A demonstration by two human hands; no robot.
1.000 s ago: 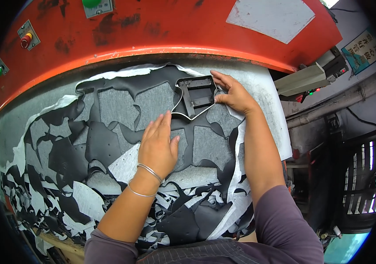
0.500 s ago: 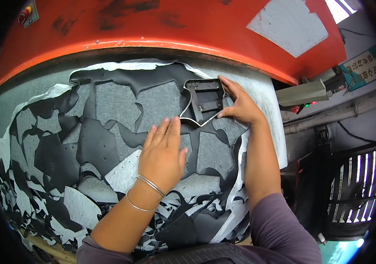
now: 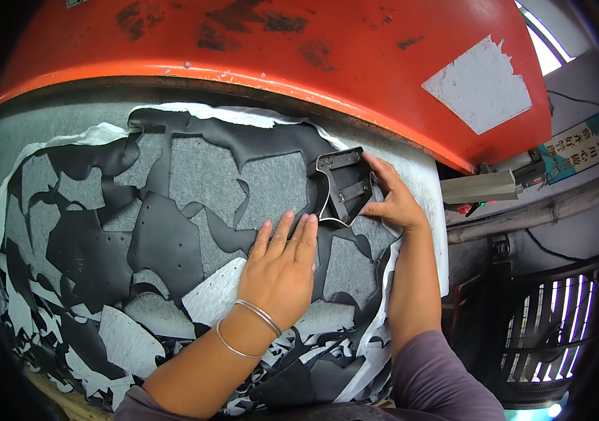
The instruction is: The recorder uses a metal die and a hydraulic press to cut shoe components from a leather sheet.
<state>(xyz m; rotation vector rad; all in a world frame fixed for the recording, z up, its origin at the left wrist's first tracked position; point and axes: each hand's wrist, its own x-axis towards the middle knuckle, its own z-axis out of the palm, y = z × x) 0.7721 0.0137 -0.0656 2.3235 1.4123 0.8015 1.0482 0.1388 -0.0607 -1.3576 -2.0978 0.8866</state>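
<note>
A steel cutting die (image 3: 343,189) with dark crossbars stands tilted over the right part of a black sheet (image 3: 204,137) with a pale border. My right hand (image 3: 392,198) grips the die by its right side, thumb at the lower corner and fingers along the far edge. Beside it, my left hand (image 3: 278,263) lies flat on the sheet with fingers stretched out, close to the die's lower left edge and holding nothing. Large cut-out openings in the sheet show grey felt-like material. Loose black cut pieces (image 3: 167,235) with small holes lie left of my left hand.
A red machine beam (image 3: 257,49) spans the far side, just beyond the worktable (image 3: 18,133). Black and white scraps (image 3: 89,351) pile up along the near edge. To the right are a metal bracket (image 3: 478,186) and a slatted black frame (image 3: 548,326).
The die has gone from lying nearly flat to tilted, showing its side wall, with my right hand still on it. My left hand stays flat on the sheet. The whole view has shifted slightly.
</note>
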